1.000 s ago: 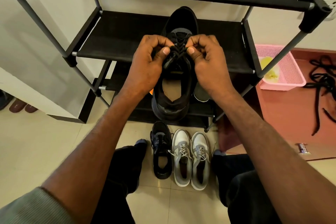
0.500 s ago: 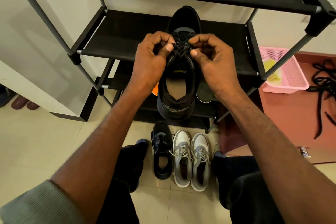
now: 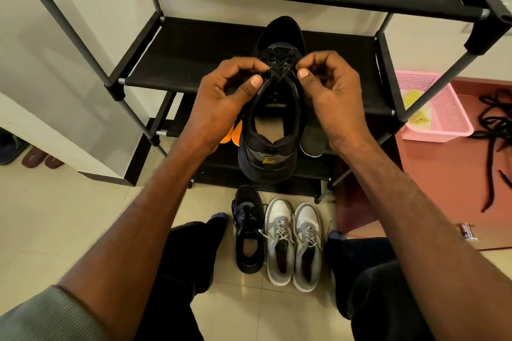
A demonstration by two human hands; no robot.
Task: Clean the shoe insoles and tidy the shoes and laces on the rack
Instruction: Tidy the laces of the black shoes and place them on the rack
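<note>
Black shoe (image 3: 273, 130) sits between both hands, left hand (image 3: 221, 102) and right hand (image 3: 329, 97) each pinching its laces (image 3: 278, 72), in front of the rack (image 3: 194, 63); tiled floor (image 3: 69, 216) below.

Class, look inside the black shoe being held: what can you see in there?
Inside the black shoe a tan footbed and yellow-marked tongue label show; the toe end is hidden under the laces.
</note>
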